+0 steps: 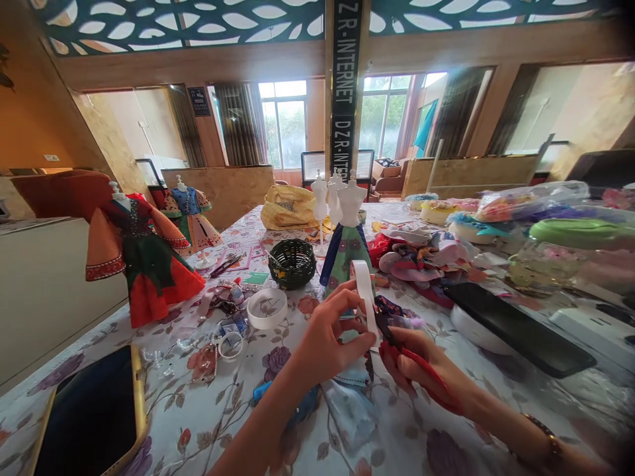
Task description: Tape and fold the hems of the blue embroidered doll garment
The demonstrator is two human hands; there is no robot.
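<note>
Two hands at work over the floral tablecloth (188,423), head view
My left hand (327,337) pinches a white ribbon strip (366,291) upright between thumb and fingers; my right hand (421,370) is closed around red-handled scissors (397,344), blades touching the strip's lower end, just before the blue-skirted mannequin (347,244)

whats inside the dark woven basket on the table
The dark woven basket shows a mostly dark interior with one small yellow piece low at its front left. Its near wall hides the bottom, so whatever else lies inside cannot be seen.
</note>
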